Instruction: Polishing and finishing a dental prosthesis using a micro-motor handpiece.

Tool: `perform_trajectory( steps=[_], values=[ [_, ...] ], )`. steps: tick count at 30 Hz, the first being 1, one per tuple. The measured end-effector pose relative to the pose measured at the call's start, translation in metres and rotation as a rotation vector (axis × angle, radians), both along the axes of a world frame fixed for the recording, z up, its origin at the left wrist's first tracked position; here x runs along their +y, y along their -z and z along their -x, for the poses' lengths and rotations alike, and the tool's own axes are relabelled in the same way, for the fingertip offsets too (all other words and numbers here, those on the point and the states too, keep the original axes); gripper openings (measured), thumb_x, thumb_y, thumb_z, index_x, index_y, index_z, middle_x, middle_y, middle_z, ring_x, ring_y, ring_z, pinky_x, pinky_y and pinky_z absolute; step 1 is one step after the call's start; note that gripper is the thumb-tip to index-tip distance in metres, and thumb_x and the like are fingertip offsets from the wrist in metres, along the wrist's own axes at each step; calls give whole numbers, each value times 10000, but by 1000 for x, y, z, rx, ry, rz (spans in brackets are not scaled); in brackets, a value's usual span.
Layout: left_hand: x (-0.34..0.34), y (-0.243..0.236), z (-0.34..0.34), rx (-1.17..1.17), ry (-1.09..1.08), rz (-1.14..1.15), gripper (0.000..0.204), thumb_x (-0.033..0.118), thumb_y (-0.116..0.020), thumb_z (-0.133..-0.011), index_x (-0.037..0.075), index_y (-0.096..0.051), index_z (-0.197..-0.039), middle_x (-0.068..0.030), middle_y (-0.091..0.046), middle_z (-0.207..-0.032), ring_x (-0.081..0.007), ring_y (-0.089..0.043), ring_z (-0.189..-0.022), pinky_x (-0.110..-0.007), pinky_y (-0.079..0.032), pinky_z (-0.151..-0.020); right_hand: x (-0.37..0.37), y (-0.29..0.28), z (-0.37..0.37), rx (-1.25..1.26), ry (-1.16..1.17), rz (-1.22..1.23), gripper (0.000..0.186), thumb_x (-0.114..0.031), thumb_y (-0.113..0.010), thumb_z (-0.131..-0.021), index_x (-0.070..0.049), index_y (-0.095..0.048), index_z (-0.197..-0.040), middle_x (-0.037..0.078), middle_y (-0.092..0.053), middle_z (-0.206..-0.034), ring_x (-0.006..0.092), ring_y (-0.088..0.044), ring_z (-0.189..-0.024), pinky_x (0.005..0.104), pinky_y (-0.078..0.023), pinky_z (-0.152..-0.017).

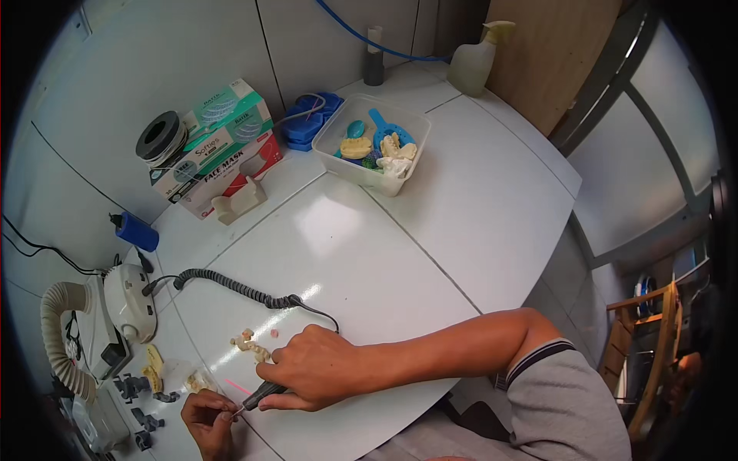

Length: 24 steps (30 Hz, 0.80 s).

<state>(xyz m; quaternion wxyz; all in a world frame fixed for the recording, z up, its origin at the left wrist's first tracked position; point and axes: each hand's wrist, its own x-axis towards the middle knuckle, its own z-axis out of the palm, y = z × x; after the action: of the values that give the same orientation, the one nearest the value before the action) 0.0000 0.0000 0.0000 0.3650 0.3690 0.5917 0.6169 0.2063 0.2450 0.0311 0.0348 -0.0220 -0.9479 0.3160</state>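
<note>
My right hand point(314, 367) is closed around a dark rotary handpiece point(263, 394), its thin tip pointing down and left. A coiled black cord point(231, 283) leads across the white table from near this hand to a white motor unit point(129, 303). At the handpiece's tip, my left hand point(209, 424) pinches something small, mostly hidden by the fingers. Several cream-coloured pieces point(250, 343) and a small pink piece point(274, 333) lie just beyond my right hand. Between the hands lies a thin pink stick point(237, 386).
Small grey fittings point(132, 386), a yellow piece point(154, 359) and a ribbed beige hose point(54, 319) are at the left. Farther back stand face-mask boxes point(219, 154), a plastic tub point(327, 144) of dental casts and a spray bottle point(472, 67).
</note>
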Motion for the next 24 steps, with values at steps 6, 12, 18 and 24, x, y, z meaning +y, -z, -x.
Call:
perform_trajectory(
  steps=[6, 12, 18, 24],
  values=[
    [4, 0, -12, 33, -120, 27, 245, 8, -789, -895, 34, -591, -1038, -69, -679, -886, -129, -669, -698, -254, -571, -624, -7, 6, -4, 109, 30, -53, 622, -636, -587, -1052, -27, -711, -1023, 148, -698, -731, 374, -700, -617, 487, -505, -542],
    [7, -20, -25, 15, -122, 194, 192, -6, -748, -963, 10, -608, -1094, -119, -762, -960, -195, -787, -855, -262, -596, -679, -8, 4, -1, 179, 111, -87, 567, -607, -644, -1022, -55, -708, -908, 144, -710, -699, 358, -707, -613, 472, -531, -563],
    [11, -33, -22, -28, -50, 221, 181, -6, -652, -1054, -22, -595, -1225, -170, -783, -1119, -257, -803, -1068, -284, -651, -776, -9, 4, 0, 310, 126, -239, 485, -529, -813, -937, -53, -726, -954, 76, -656, -638, 245, -631, -493, 397, -454, -447],
    [3, -32, -22, -64, 54, 204, 193, 13, -604, -1086, -31, -566, -1270, -197, -775, -1180, -263, -774, -1164, -309, -683, -862, -11, 3, 4, 280, 99, -239, 422, -447, -873, -909, -66, -692, -911, 71, -643, -638, 230, -603, -478, 383, -438, -445]
  ],
)
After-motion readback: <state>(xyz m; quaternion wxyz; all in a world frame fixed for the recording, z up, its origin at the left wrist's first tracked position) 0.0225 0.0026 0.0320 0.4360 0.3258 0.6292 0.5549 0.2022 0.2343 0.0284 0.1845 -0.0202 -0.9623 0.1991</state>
